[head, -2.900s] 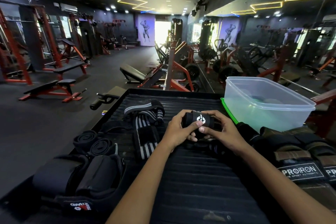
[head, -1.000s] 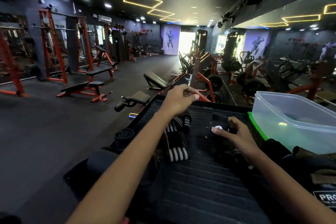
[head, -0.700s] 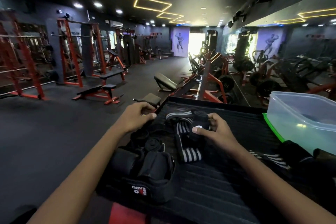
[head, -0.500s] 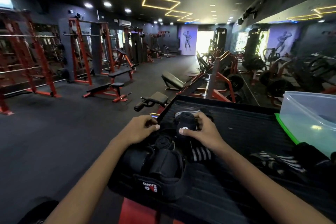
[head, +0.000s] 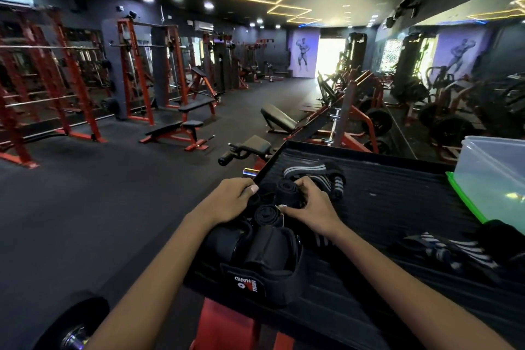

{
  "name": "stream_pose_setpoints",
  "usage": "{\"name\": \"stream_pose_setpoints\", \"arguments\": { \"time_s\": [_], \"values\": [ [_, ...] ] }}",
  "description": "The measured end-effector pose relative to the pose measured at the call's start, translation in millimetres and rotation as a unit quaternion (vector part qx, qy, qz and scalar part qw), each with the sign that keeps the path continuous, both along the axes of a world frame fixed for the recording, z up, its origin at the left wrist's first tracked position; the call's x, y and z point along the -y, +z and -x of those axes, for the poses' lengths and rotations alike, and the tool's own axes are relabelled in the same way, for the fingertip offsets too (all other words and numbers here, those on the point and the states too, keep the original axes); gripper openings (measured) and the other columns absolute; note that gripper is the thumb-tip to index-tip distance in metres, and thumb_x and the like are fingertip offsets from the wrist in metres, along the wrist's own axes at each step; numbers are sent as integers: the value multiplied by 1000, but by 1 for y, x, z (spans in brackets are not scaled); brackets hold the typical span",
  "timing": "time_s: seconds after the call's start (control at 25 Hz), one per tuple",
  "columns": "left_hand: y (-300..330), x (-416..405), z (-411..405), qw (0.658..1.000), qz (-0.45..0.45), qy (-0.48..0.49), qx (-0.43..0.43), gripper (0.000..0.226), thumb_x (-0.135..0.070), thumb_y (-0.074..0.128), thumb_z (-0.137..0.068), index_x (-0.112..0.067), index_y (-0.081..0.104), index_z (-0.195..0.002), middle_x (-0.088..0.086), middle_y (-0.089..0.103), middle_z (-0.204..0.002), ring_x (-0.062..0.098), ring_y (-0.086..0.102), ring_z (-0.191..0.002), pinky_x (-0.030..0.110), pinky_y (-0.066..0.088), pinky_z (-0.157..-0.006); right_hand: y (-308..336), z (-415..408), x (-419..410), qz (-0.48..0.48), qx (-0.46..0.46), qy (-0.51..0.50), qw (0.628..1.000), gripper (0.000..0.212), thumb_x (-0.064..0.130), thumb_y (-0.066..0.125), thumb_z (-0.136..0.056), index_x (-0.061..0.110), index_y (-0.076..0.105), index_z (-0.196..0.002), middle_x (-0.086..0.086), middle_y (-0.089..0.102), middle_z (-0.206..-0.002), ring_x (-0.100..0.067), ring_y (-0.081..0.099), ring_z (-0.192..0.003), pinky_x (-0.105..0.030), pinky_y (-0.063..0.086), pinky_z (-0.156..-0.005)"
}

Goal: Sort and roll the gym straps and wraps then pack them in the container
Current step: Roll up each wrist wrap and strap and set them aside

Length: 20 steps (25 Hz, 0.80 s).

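Observation:
My right hand grips a rolled black wrap and holds it against another rolled black wrap at the left side of the black ribbed mat. My left hand is curled over a third dark roll, mostly hidden beneath it. A black-and-white striped wrap lies just beyond my right hand. Another striped wrap lies loose at the right. The clear plastic container stands at the far right with a green lid under it.
Bulky black padded supports with a "HARD" label sit at the mat's near left corner. Red benches, racks and plate machines fill the dark gym floor beyond. A weight plate shows at the bottom left.
My right hand carried the rolled wrap from the mat's middle to the rolls at the left. My left hand came down onto those rolls. The view swung left, pushing the container to the edge.

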<state>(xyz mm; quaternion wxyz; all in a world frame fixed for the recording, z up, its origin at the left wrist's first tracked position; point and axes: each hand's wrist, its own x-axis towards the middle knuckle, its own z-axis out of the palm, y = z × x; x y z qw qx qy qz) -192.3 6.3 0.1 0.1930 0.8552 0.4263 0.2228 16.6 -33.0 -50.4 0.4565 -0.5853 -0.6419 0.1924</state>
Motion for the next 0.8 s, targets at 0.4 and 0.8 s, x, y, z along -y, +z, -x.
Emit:
{"name": "stream_pose_setpoints", "arguments": {
  "time_s": [0.4, 0.8],
  "values": [
    [-8, -16, 10, 979, 136, 107, 112, 34, -22, 35, -104, -15, 56, -131, 8, 56, -134, 21, 49, -125, 30, 37, -103, -2, 28, -30, 8, -13, 40, 999, 41, 21, 85, -71, 14, 52, -94, 0, 70, -99, -16, 64, -90, -25, 47, -77],
    [-10, -19, 9, 956, 228, 100, 157, 37, -39, 31, -104, -29, 65, -95, -6, 66, -106, 12, 59, -108, 28, 40, -99, -5, 33, -47, 53, -31, 106, 992, 43, 3, 79, -74, 9, 60, -112, 0, 67, -95, -11, 62, -86, -11, 46, -78]
  ]
}}
